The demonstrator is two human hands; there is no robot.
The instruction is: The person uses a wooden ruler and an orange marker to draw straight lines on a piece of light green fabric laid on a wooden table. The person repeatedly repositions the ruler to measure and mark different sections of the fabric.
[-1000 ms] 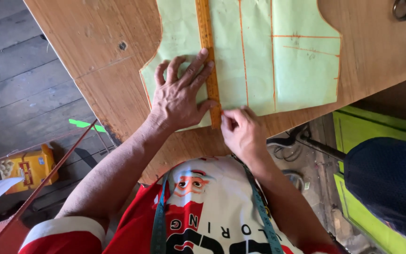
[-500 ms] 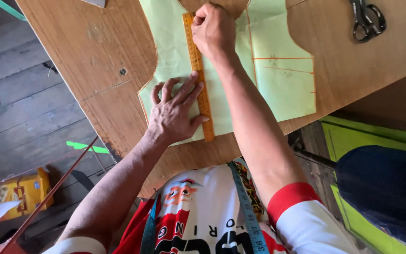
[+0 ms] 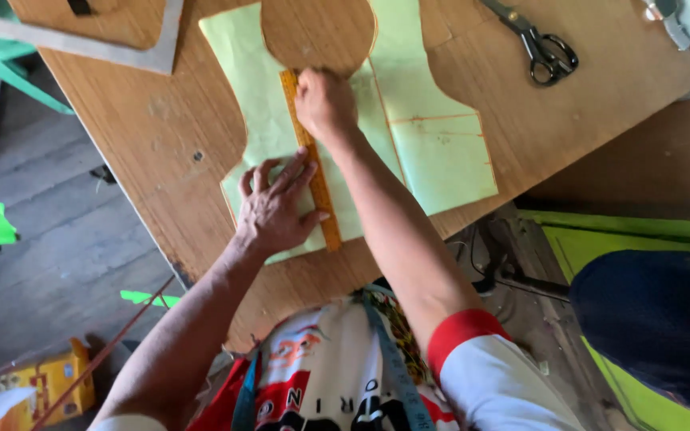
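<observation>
Bench (image 3: pixel 161 136): brown wood, seen from above, one corner toward the person.

Paper pattern (image 3: pixel 433 152): pale green, cut to a garment shape with a rounded neck scoop at the far end, orange lines drawn across it; lies flat on the bench.

Ruler (image 3: pixel 313 164): orange-yellow, long and narrow, lying lengthwise on the pattern from near the neck scoop down to the pattern's near edge.

Left hand (image 3: pixel 275 209): fingers spread wide and flat, palm down on the pattern, fingertips touching the ruler's left side at its lower half; grips nothing.

Right hand (image 3: pixel 325 104): arm stretched forward, fingers curled and pressed onto the ruler's far end beside the neck scoop; whether it pinches a marker I cannot tell.

Scissors (image 3: pixel 538 41): black handles, lying on the bench well apart to the right of the pattern.

Metal square (image 3: pixel 161 56): grey, at the bench's far left corner.

Measuring tape (image 3: pixel 393 359): blue, hanging round the person's neck over a red and white shirt.
</observation>
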